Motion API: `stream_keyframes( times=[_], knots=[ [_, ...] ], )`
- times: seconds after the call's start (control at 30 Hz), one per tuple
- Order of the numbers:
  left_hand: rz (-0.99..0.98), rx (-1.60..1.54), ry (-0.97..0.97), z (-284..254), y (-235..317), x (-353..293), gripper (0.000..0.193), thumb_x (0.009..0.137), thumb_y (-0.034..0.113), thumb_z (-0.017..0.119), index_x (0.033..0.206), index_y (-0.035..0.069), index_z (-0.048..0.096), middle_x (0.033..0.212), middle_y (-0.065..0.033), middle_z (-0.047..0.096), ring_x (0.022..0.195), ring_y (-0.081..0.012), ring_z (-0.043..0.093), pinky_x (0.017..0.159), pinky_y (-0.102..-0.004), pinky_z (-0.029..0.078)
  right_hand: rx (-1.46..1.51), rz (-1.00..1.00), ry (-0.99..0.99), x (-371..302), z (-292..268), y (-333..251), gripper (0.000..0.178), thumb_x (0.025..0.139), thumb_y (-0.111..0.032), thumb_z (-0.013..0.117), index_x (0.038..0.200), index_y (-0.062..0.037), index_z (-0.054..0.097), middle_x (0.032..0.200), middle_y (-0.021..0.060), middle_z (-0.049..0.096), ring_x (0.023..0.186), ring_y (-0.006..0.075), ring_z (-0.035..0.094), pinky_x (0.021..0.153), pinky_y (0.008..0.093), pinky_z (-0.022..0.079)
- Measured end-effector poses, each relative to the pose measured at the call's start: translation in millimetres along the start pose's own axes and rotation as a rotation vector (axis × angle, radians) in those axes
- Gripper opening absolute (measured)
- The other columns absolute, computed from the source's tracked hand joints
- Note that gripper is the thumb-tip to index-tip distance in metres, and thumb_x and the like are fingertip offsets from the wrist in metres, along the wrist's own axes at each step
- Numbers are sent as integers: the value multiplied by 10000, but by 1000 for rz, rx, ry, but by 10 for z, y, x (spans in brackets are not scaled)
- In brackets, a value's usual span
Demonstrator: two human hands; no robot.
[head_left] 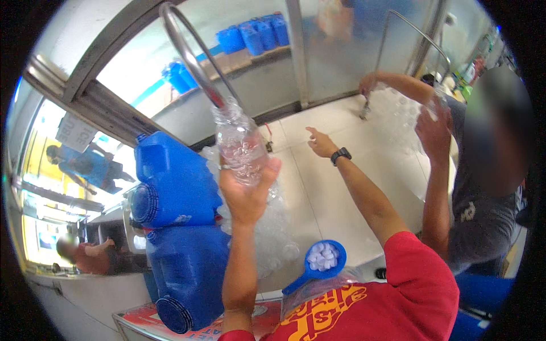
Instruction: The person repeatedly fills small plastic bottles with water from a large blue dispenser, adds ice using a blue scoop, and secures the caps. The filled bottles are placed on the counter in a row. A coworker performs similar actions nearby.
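Observation:
My left hand is closed around the lower part of a clear plastic bottle. The bottle stands tilted, its neck around the lower end of a curved metal spout. My right hand, with a black watch at the wrist, reaches out over the white tiled counter. Its fingers are apart, the index finger stretched out, and nothing shows in it. Beside my left forearm lies a heap of clear bottles. Close to my body is a blue dipper filled with small white caps.
Two large blue jugs lie left of my left arm. At the right, a co-worker has both hands near a second metal spout, beside more clear bottles. Several blue jugs stand behind the glass.

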State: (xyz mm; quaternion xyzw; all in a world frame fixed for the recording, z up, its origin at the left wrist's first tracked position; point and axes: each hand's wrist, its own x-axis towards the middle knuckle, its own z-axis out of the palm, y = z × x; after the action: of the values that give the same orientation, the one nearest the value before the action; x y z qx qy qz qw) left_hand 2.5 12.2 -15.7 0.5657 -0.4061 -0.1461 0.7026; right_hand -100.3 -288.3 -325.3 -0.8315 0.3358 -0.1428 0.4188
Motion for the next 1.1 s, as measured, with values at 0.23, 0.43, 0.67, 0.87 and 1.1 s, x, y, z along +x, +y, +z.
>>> stream_keyframes(
  times=[0.23,0.43,0.67,0.87,1.1],
  knots=[
    [-62,31,14,13,123,34,564,828,191,915,1269,-2,620,1101,-59,715,992,-144,693,877,-310,566,45,-139,197,1165,1183,-417,616,1069,-204,507,1649,-122,317,1185,313,692,1095,480,658,972,551,513],
    [-164,37,-29,11,67,-13,482,812,189,921,1182,-5,681,1121,-62,721,997,-144,680,887,-316,551,-51,-224,138,1233,1349,-358,617,1042,-195,503,1641,-196,355,1136,251,712,1057,438,678,966,542,526],
    [-237,27,-57,8,-223,-190,598,790,199,936,1252,-27,632,1087,-76,735,959,-149,685,887,-328,563,-686,-102,-398,1804,1008,-191,518,1028,-324,426,1522,-190,504,1240,243,719,1122,430,693,1001,564,535],
    [-240,-95,43,27,-445,-692,557,786,131,921,1237,-35,638,1064,-90,744,946,-171,725,869,-347,607,-281,47,-150,357,828,461,609,1032,-404,566,1551,-95,491,1418,279,616,1291,426,614,1077,503,508],
    [-201,-42,-85,-404,-355,-1731,522,793,107,912,1225,-28,654,1075,-107,757,957,-184,748,866,-355,622,101,73,-21,-2732,411,-672,396,990,-223,702,1326,-25,638,1115,206,741,936,313,740,825,409,595]
  ],
)
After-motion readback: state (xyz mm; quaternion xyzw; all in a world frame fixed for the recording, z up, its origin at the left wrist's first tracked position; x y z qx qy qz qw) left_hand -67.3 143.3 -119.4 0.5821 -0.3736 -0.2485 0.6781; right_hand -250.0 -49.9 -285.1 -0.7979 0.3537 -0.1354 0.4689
